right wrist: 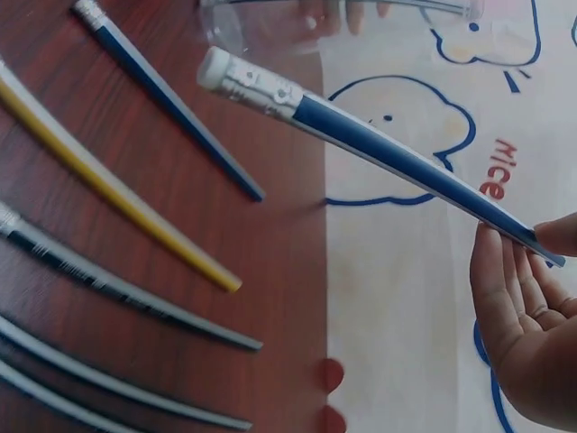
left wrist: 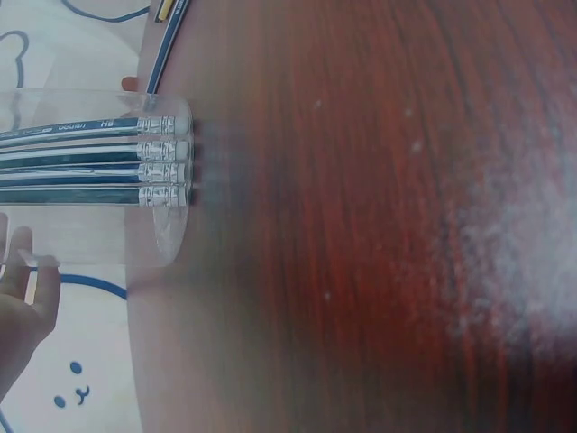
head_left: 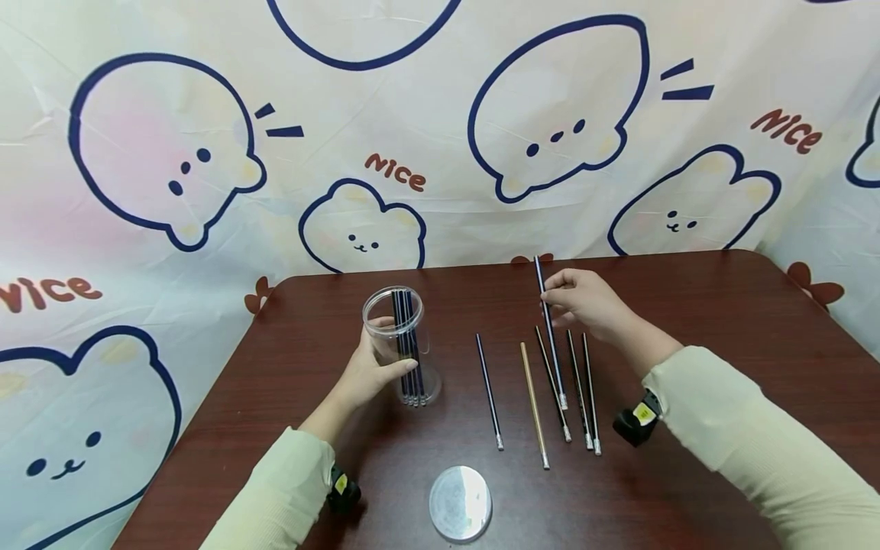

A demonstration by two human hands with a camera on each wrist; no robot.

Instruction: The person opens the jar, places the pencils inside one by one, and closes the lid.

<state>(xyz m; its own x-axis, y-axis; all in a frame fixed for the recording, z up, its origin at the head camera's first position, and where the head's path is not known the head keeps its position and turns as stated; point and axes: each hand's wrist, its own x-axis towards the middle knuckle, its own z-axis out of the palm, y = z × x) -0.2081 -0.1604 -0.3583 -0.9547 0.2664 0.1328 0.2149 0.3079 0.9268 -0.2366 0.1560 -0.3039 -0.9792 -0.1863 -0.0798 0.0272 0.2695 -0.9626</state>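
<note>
My left hand (head_left: 371, 373) grips a clear round jar (head_left: 428, 374) at the left of the table. Inside it several dark striped pencils (left wrist: 72, 153) stand with their eraser ends down, as the left wrist view also shows. With thumb and fingers, my right hand (head_left: 587, 305) pinches a blue pencil (right wrist: 379, 155) near its end without an eraser. That pencil's eraser end points down toward me, over the loose pencils. On the table lie another blue pencil (head_left: 489, 389), a yellow pencil (head_left: 532, 401) and three dark pencils (head_left: 579, 386).
A round lid (head_left: 461, 504) lies near the front of the brown table (head_left: 687, 473). Behind the table's far edge hangs a pale cloth (head_left: 454, 229) printed with cartoon bears. Each wrist carries a small black camera (head_left: 635, 420).
</note>
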